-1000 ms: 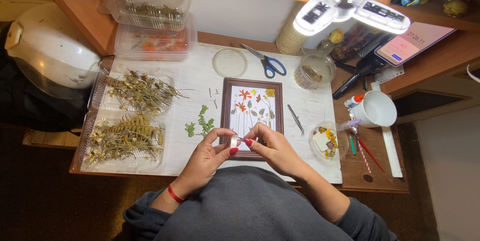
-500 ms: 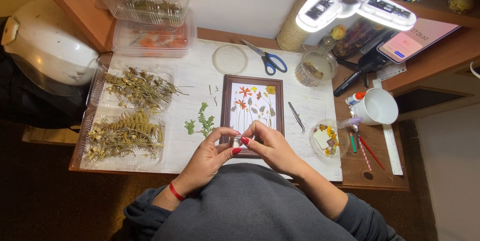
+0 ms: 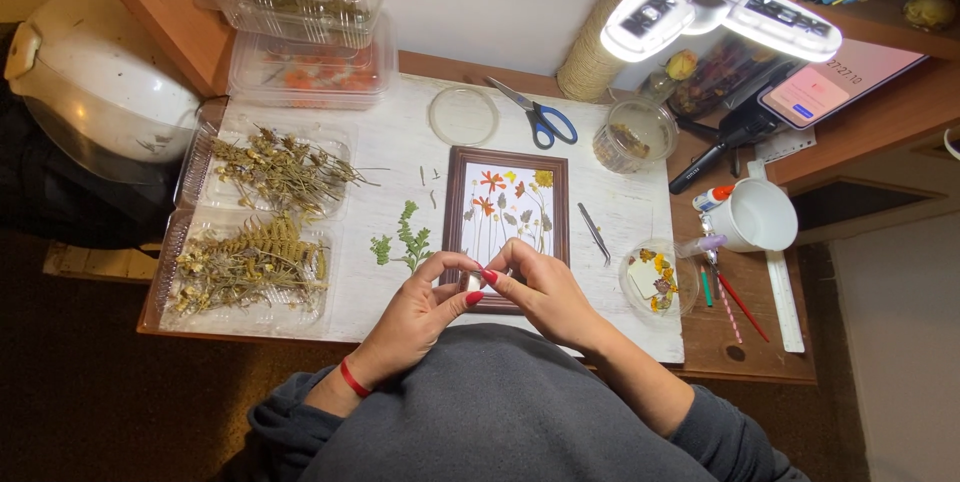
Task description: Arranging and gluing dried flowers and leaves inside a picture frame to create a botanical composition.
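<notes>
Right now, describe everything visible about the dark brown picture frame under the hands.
The dark brown rectangular picture frame lies flat and upright in portrait pose on the whitewashed tabletop. It looks wooden, with a white backing that carries pressed orange, red and yellow flowers on thin stems. Both hands cover its near edge; whether they touch it is unclear.

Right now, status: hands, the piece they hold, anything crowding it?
Left hand and right hand pinch one small object between fingertips. Held over picture frame bottom edge. Green sprig lies left, tweezers right; neither touching.
</notes>
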